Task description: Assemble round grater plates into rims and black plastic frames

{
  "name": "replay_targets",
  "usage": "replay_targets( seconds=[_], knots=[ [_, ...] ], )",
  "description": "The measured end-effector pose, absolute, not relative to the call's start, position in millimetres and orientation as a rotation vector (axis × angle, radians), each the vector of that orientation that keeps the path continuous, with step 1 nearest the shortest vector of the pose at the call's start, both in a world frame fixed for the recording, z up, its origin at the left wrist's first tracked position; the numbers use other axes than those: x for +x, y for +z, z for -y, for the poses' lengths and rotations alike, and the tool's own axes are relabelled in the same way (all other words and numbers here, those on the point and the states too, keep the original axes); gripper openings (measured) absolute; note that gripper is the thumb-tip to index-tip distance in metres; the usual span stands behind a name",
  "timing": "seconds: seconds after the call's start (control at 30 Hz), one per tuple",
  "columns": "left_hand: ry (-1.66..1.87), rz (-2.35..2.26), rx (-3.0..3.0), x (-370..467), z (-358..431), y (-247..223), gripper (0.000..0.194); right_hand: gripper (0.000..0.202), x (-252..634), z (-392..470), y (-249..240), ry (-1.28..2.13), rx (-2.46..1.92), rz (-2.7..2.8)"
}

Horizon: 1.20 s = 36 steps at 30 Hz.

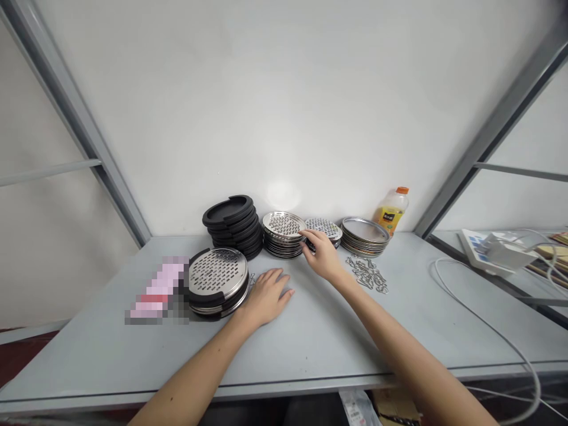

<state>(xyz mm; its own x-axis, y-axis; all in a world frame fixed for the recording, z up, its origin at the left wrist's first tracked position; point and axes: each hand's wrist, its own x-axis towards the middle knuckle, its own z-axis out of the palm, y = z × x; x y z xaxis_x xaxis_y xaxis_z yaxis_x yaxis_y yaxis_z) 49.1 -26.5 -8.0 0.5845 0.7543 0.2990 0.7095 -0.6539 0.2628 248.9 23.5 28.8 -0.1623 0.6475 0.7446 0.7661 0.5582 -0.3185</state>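
My left hand [267, 296] lies on the grey table [319, 349] with its fingers apart, just right of a stack of metal grater discs in black rings [217, 273]. Over the front right edge of a stack of perforated metal discs [284, 226] reaches my right hand [320, 253], its fingers bent and apart; whether the fingertips touch the top disc cannot be told. Behind that hand is a second stack of grater discs [323, 226]. Black rings [233, 222] are piled at the back left. Plain metal discs [364, 229] stand to the right, behind several small metal clips [367, 275].
A bottle with an orange cap [393, 213] stands at the back right by the wall. A white cable [477, 316] curves across the table's right side near a power strip [486, 251]. A pixelated pink item [160, 287] lies at the left.
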Motion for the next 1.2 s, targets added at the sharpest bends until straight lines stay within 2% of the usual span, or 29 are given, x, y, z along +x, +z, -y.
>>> replay_targets(
  seconds=[0.2, 0.4, 0.53, 0.87, 1.0, 1.2],
  knots=[
    [0.583, -1.255, 2.699, 48.6, 27.7, -7.1, 0.035, 0.018, 234.7, -44.7, 32.0, -0.268, -1.254, 1.985],
    [0.568, -1.259, 2.693, 48.1, 28.5, -6.6, 0.037, 0.013, 239.4, -46.6, 31.2, -0.166, -1.240, 1.998],
    [0.568, -1.255, 2.687, 48.1, 28.5, -6.8, 0.037, 0.013, 242.2, -50.0, 34.3, -0.033, -1.160, 1.914],
    [0.594, -1.224, 2.654, 46.5, 29.2, -5.8, 0.035, 0.012, 247.1, -30.8, 62.5, 0.010, -0.902, 1.549],
    [0.649, -1.231, 2.597, 47.6, 29.9, -5.6, 0.037, 0.008, 266.4, -5.0, 67.6, 0.157, -0.904, 1.495],
    [0.787, -1.271, 2.495, 49.2, 25.2, -9.4, 0.046, 0.010, 312.4, 16.0, 44.7, 0.659, -0.899, 1.463]
  ],
)
